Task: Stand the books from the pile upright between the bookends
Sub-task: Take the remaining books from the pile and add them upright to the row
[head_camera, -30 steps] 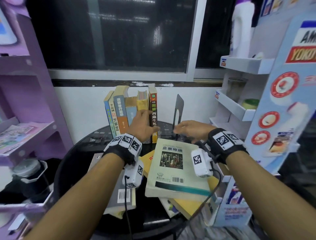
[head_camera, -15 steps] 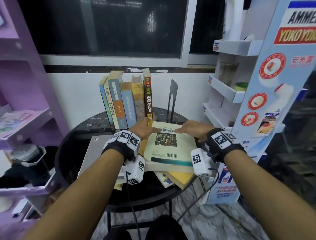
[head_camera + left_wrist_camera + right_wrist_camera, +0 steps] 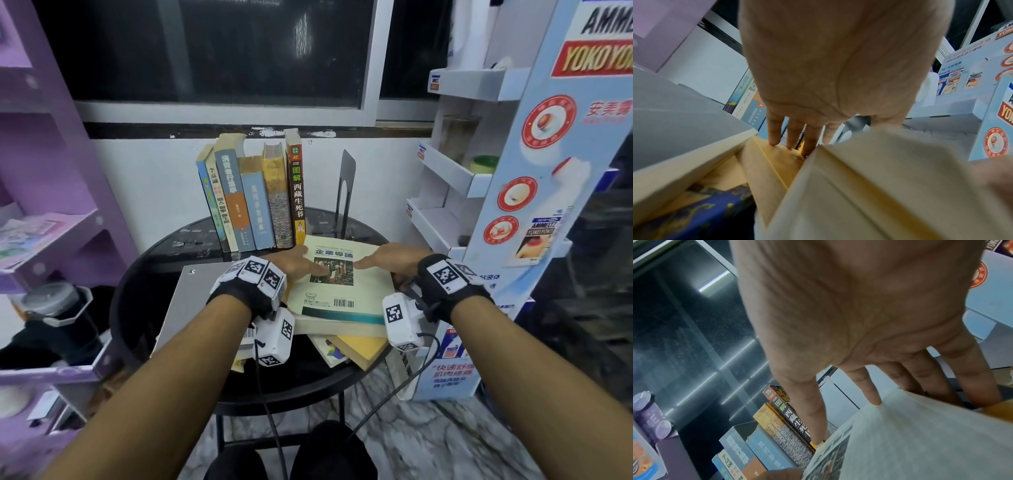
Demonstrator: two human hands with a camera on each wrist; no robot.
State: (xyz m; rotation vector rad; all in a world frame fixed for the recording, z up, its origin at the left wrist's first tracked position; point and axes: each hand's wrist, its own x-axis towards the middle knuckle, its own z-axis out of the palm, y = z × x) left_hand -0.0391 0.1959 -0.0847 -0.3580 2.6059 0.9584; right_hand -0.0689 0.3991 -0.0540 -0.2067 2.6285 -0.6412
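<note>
A cream book (image 3: 370, 274) with a photo on its cover lies flat on top of the pile (image 3: 359, 349), on the round black table (image 3: 308, 390). My left hand (image 3: 294, 262) holds its left edge, thumb on the cover. In the left wrist view the fingers (image 3: 793, 136) reach straight down beside the book (image 3: 879, 178) onto a yellow book beneath. My right hand (image 3: 390, 257) holds the right edge, thumb on the cover and fingers (image 3: 941, 382) dropping over the side of the book (image 3: 900, 434). Several books (image 3: 253, 198) stand upright behind, with a black bookend (image 3: 345, 185) apart to their right.
A grey book (image 3: 191, 301) lies at the pile's left. A purple shelf unit (image 3: 51, 205) stands on the left with a dark bottle (image 3: 58, 315) below it. A white and blue display rack (image 3: 479, 171) crowds the table's right. Wall and window lie behind.
Both hands have drawn back from the upright books and the bookend and come down onto the sides of the cream book. The head view has tilted lower.
</note>
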